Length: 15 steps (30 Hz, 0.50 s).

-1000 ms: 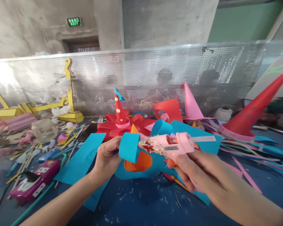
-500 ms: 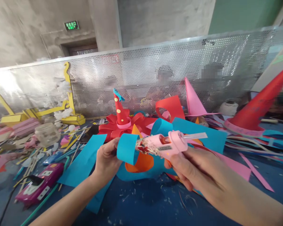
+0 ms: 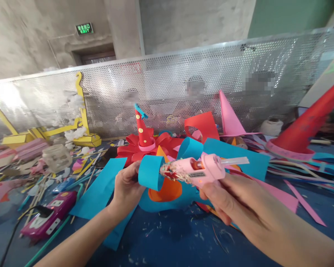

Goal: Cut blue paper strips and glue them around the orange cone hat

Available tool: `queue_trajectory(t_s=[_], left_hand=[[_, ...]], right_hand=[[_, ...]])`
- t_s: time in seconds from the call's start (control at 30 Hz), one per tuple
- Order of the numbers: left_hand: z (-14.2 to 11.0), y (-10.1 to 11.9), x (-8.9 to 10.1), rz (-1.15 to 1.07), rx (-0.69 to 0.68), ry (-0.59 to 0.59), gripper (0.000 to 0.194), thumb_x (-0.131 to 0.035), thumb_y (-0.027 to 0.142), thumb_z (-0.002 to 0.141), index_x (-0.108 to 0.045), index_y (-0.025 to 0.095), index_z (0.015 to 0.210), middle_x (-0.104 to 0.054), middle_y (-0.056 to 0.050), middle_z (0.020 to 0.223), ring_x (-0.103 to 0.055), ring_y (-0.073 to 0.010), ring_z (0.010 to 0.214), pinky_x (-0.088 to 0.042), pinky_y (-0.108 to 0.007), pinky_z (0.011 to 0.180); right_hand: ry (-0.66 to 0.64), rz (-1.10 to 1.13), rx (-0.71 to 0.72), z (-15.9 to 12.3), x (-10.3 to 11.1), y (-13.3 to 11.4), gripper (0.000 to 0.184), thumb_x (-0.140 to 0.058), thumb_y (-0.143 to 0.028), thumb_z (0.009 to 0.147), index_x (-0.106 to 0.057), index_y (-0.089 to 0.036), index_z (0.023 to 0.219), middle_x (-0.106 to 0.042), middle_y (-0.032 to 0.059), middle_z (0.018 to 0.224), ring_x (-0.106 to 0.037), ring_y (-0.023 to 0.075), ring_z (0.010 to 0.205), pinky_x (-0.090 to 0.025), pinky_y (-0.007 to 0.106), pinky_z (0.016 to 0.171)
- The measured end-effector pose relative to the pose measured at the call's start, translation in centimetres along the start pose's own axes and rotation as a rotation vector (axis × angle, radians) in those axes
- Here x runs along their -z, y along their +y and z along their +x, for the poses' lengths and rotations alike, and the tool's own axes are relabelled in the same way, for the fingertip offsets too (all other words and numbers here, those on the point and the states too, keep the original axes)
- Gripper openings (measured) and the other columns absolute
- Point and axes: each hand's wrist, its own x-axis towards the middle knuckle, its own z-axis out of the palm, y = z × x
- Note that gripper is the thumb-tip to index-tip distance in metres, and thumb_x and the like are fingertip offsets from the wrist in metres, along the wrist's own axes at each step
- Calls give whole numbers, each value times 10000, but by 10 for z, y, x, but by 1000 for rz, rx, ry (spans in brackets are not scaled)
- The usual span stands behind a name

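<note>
My right hand [image 3: 225,200] is closed round a pink hot glue gun [image 3: 208,168], with a clear glue stick [image 3: 236,161] jutting from its back end. The gun's nozzle end, crusted with glue and scraps, is at the edge of a curled blue paper strip [image 3: 150,172]; whether they touch I cannot tell. My left hand [image 3: 129,185] pinches that strip from its left side, fingertips partly hidden behind it. Just beyond, an orange cone [image 3: 165,191] rests in the blue paper piece, its lower part partly covered by the gun.
A purple power strip [image 3: 50,215] with a black plug lies at left, near another pink glue gun [image 3: 2,196]. Behind stand a spotted red cone [image 3: 141,131], a pink cone [image 3: 229,118] and a large red cone [image 3: 303,133]. A perforated metal screen [image 3: 161,81] runs across the back.
The glue gun has shifted slightly to the right in my right hand. My left hand still pinches the curled blue paper strip in nearly the same place.
</note>
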Motion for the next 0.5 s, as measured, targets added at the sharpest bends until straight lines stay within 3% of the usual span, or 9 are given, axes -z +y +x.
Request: queue_trajectory(t_s=[0.23,0.37,0.5], left_hand=[[0,-2,-1,-7,-58,21,155,-617,28,680,-599,169,618,-630,48,578,-548,-83,519,-467,-140,507],[0,-3,-1,-4,-46,18,162,-613,16,677,-606,171,631,-635,50,587,-551,-82,527,-471,-138,519],[0,-1,-1,-3,-44,31,163,-610,13,667,-608,170,622,-629,47,572,-550,-86,518,-472,-142,509]], right_hand=[[78,-100,104,-6,2,9,333,-438,-431,965,-494,-245,694,-478,-42,536,-481,104,439,-447,185,391],[117,-121,155,-8,5,11,272,-463,-396,963,-517,-257,735,-563,-45,587,-491,86,407,-453,157,371],[133,-206,183,-7,10,11,366,-448,-420,962,-518,-262,639,-563,-38,560,-498,85,391,-461,146,373]])
